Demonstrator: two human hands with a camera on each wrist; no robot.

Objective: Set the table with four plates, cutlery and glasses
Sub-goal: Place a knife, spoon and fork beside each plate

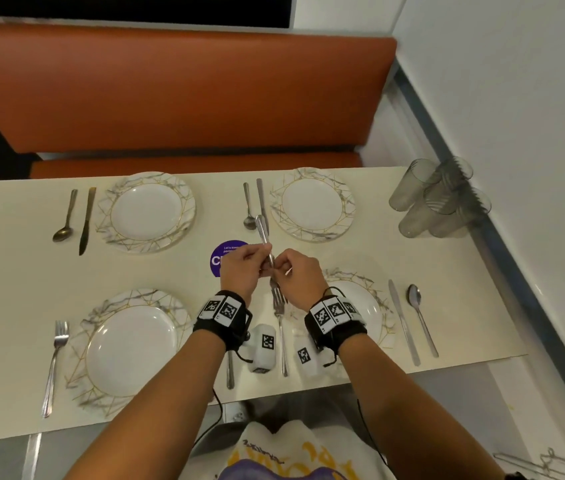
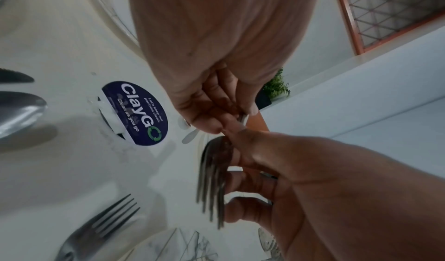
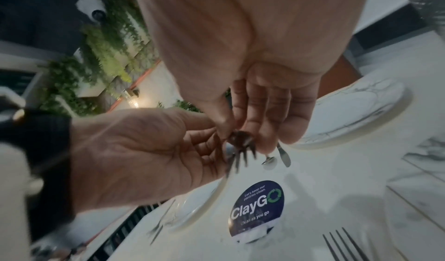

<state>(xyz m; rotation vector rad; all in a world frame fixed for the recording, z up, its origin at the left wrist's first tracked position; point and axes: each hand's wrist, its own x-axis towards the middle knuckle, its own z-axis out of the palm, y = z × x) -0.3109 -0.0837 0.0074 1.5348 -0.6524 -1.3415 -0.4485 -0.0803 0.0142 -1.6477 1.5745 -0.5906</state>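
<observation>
Right now your left hand [image 1: 242,265] and right hand [image 1: 296,276] meet above the middle of the counter [image 1: 14,289], fingers of both pinching the forks [image 1: 268,252] at mid-handle. It looks like two forks held together, though blur hides the count. Their long axis runs near to far: tines point back toward you, handle ends toward the far right plate [image 1: 312,204]. Glasses [image 1: 437,199] cluster at the counter's far right corner.
</observation>
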